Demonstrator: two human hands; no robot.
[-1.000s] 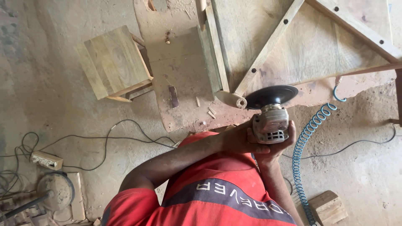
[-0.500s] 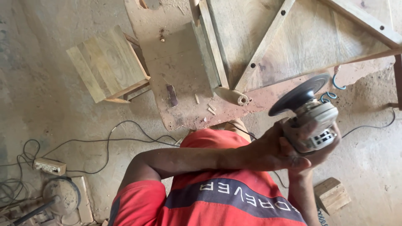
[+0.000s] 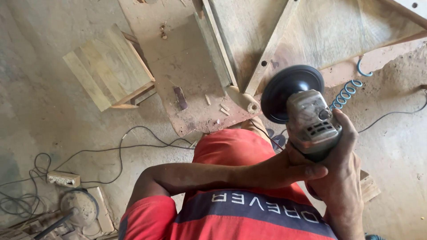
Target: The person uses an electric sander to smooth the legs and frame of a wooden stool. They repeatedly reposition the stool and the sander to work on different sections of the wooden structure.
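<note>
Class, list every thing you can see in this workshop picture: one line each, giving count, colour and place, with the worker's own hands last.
angle grinder: one, grey body with black disc, held at right of centre.
wooden frame piece: one, pale brown with cross braces, top, lying on a board.
board: one, reddish and dusty, on the floor at top centre.
wooden stool: one, light wood, upper left.
coiled air hose: one, blue, right of the grinder.
cables: several, black, across the floor at left.
socket block: one, pale, lower left.
wood block: one, light, lower right, partly hidden.
shirt: one, red with dark band, bottom centre.
left hand: one, gripping under the grinder.
right hand: one, around the grinder's rear.
</note>
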